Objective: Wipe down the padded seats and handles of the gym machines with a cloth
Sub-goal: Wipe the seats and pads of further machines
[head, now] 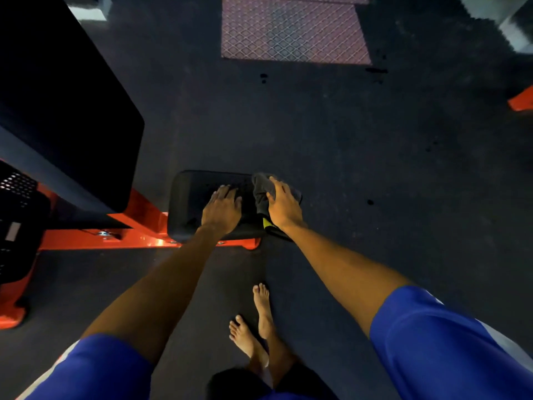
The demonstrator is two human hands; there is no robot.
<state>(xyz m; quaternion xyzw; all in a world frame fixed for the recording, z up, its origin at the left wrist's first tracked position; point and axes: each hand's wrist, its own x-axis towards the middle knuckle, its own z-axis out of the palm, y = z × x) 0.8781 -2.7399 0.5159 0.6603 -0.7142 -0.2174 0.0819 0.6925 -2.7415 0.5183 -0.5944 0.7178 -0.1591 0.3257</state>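
Observation:
A small black padded seat [190,200] sits low on an orange machine frame [138,217] in the middle of the view. My left hand [222,207] rests flat on the pad with straight fingers. My right hand [284,204] presses a dark grey cloth [261,189] with a yellow patch against the pad's right end, fingers spread over it. Part of the cloth hangs off the pad's right edge under my wrist.
A large black back pad [72,111] slants up at the left over the orange frame. A perforated black panel [17,186] is at the far left. A pink diamond-pattern mat [294,30] lies on the dark rubber floor ahead. My bare feet [253,321] stand below the seat.

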